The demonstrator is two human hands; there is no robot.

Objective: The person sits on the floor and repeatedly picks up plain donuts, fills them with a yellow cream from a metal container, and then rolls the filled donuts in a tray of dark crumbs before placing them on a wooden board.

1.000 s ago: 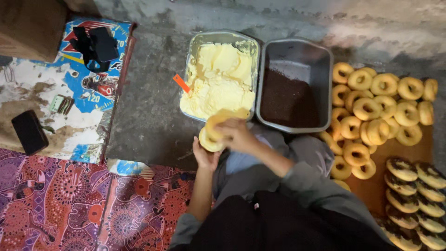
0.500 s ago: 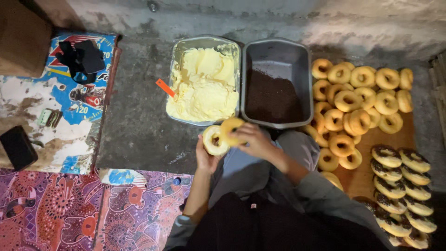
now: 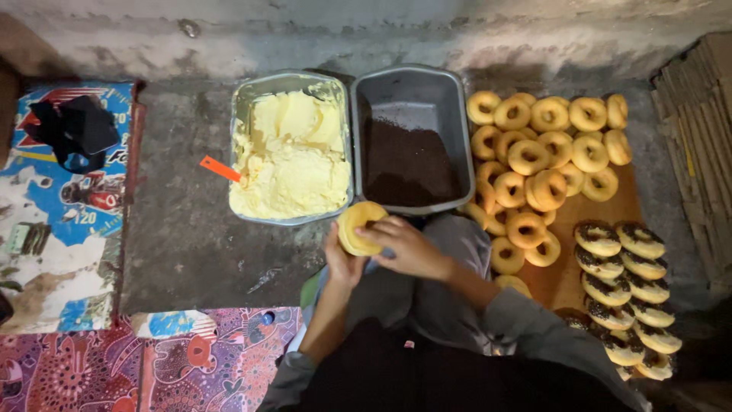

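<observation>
I hold a cream-coated ring doughnut (image 3: 360, 226) in front of my knees, just below two metal trays. My left hand (image 3: 341, 263) cups it from underneath. My right hand (image 3: 408, 248) presses on its right side with the fingers over the top. The left tray (image 3: 242, 107) is filled with pale yellow cream (image 3: 293, 164), and an orange spatula handle (image 3: 220, 168) sticks out of it. The right tray (image 3: 451, 99) holds dark brown sprinkles (image 3: 408, 164).
To the right, a board (image 3: 602, 206) carries a pile of plain doughnuts (image 3: 545, 149) and rows of sprinkle-topped doughnuts (image 3: 629, 286). Stacked cardboard (image 3: 698, 137) stands at the far right. Patterned mats (image 3: 69, 229) and a black cloth (image 3: 76, 130) lie left on the concrete floor.
The camera view has shifted. The doughnut was turned in my hands from showing its hole to edge-up, and my right hand now covers more of it.
</observation>
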